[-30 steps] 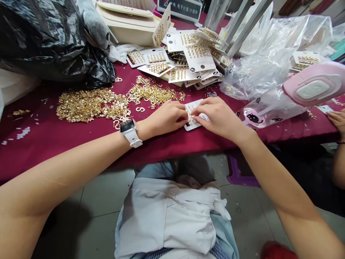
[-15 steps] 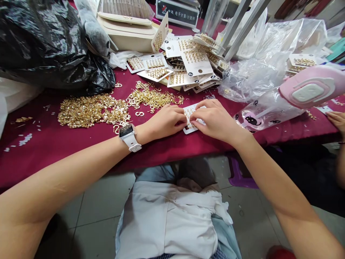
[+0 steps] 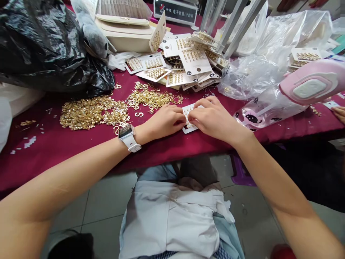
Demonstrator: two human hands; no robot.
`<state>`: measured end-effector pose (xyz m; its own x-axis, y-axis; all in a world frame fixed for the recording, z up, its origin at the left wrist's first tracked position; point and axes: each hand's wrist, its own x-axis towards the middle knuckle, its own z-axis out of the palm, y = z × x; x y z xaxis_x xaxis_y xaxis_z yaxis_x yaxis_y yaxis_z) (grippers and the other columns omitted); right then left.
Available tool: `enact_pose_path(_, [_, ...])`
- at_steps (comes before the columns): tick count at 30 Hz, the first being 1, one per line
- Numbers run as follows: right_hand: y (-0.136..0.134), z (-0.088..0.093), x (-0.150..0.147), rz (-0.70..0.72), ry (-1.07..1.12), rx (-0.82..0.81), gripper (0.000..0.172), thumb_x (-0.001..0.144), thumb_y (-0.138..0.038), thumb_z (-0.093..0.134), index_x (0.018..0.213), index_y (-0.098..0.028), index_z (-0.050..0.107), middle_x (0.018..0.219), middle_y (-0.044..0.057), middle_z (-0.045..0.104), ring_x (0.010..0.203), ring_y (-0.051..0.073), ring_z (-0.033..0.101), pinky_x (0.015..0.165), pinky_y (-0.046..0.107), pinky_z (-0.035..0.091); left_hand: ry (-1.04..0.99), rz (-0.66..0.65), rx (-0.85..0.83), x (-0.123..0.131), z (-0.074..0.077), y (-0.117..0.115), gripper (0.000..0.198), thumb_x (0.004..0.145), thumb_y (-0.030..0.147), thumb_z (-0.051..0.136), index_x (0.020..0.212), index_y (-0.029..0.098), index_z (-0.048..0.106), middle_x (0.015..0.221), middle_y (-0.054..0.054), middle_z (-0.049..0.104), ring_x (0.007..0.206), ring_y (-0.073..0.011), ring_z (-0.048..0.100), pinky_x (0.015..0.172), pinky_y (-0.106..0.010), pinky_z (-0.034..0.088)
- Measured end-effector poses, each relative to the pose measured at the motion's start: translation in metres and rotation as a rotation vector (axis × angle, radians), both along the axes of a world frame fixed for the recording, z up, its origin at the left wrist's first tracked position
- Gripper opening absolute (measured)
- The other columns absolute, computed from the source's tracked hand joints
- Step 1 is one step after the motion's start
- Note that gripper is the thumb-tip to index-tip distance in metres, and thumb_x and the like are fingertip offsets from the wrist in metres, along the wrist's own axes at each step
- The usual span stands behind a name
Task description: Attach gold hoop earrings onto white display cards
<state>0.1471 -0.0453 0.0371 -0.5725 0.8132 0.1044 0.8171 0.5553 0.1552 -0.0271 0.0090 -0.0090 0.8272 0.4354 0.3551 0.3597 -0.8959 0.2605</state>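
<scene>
A white earring card (image 3: pixel 191 130) with rows of small gold pieces lies on the dark red tablecloth in front of me. My left hand (image 3: pixel 170 120), with a watch on its wrist, holds the card's left edge with curled fingers. Over the card's right part, my right hand (image 3: pixel 211 117) has thumb and fingers pinched together at the gold pieces; what is between them is too small to make out. Left of my hands lie a pile of gold S-shaped pieces (image 3: pixel 151 98) and a larger heap of small gold pieces (image 3: pixel 90 112).
Filled earring cards (image 3: pixel 195 61) form a loose pile behind my hands. A black plastic bag (image 3: pixel 54 50) stands back left. On the right are a pink-lidded bottle (image 3: pixel 309 86) and clear plastic bags (image 3: pixel 250 75). Another person's hand (image 3: pixel 340 113) shows at the right edge.
My view has shifted slightly. The right hand's fingers have drawn a little closer together over the card; the left hand stays at its edge.
</scene>
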Motion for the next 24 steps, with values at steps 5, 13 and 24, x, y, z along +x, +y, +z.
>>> enact_pose_path(5, [0.000, -0.001, 0.000, 0.054, -0.003, 0.037, 0.019, 0.085, -0.011, 0.048, 0.083, -0.015, 0.065, 0.085, 0.008, 0.069, 0.096, 0.022, 0.052, 0.086, 0.036, 0.033, 0.012, 0.006, 0.006, 0.000, 0.001, -0.001, 0.020, 0.087, 0.024, 0.051, 0.083, 0.015, 0.069, 0.079, -0.005, 0.065, 0.073, -0.0144, 0.055, 0.071, -0.027, 0.037])
enact_pose_path(13, [0.002, -0.001, -0.005, 0.060, -0.088, 0.037, 0.022, 0.087, -0.009, 0.046, 0.091, -0.011, 0.068, 0.089, 0.011, 0.070, 0.098, 0.023, 0.052, 0.085, 0.035, 0.032, 0.013, -0.006, 0.018, -0.002, 0.000, 0.001, 0.021, 0.088, 0.025, 0.050, 0.084, 0.015, 0.069, 0.079, -0.005, 0.065, 0.073, -0.0148, 0.055, 0.071, -0.027, 0.038])
enact_pose_path(24, [0.003, 0.009, -0.015, -0.053, -0.151, -0.105, 0.026, 0.088, -0.009, 0.044, 0.098, -0.010, 0.068, 0.099, 0.013, 0.069, 0.107, 0.024, 0.049, 0.089, 0.036, 0.030, 0.007, -0.004, 0.023, 0.000, -0.001, 0.001, 0.019, 0.087, 0.022, 0.051, 0.082, 0.014, 0.068, 0.080, -0.006, 0.066, 0.075, -0.0152, 0.057, 0.071, -0.028, 0.038])
